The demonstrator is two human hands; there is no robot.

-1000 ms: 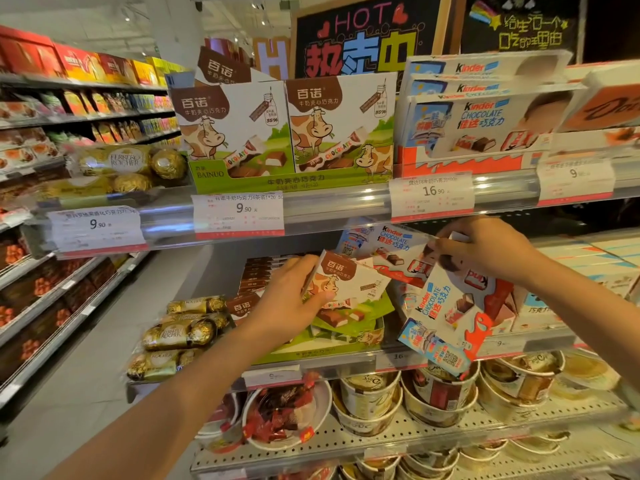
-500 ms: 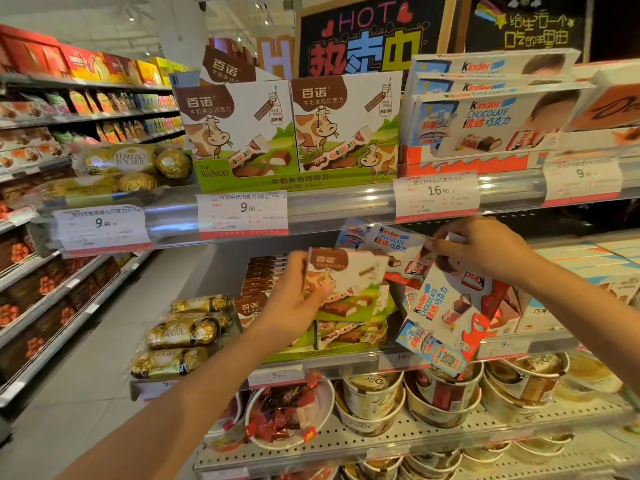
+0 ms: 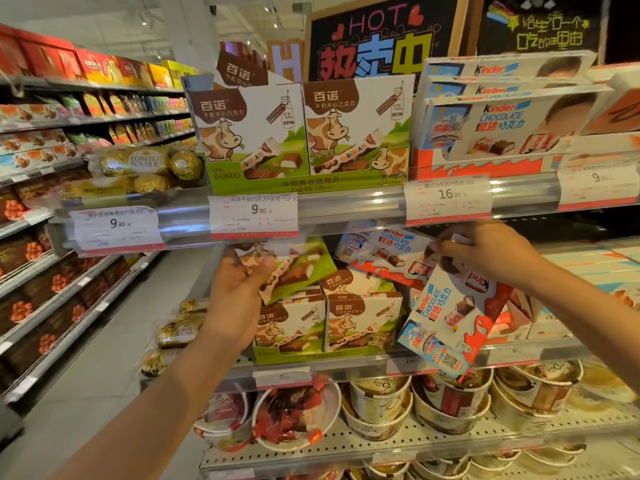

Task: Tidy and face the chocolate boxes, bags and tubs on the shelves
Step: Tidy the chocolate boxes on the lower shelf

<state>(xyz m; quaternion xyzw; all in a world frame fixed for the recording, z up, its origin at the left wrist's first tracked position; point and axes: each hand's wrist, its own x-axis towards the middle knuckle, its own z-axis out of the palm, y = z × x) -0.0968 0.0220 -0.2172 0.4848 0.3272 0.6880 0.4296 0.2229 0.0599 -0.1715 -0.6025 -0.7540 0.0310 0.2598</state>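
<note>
My left hand (image 3: 239, 289) grips a white and green cow-print chocolate box (image 3: 294, 268), lifted and tilted just under the upper shelf's rail. Below it, two matching cow boxes (image 3: 360, 320) stand upright in a green tray on the middle shelf. My right hand (image 3: 485, 251) pinches the top edge of a Kinder chocolate box (image 3: 446, 320) that hangs tilted over the shelf's front edge. Another Kinder box (image 3: 388, 247) lies slanted behind it. Paper tubs (image 3: 381, 403) fill the shelf underneath.
The upper shelf carries large cow boxes (image 3: 304, 133), stacked Kinder boxes (image 3: 502, 123) and Ferrero Rocher packs (image 3: 149, 164). More Ferrero packs (image 3: 180, 334) lie left on the middle shelf. Price-tag rails (image 3: 346, 209) front each shelf. An aisle floor (image 3: 86, 375) runs to the left.
My left hand has raised the cow box up from the tray to just beneath the upper shelf. My right hand has stayed at the top of the tilted Kinder box.
</note>
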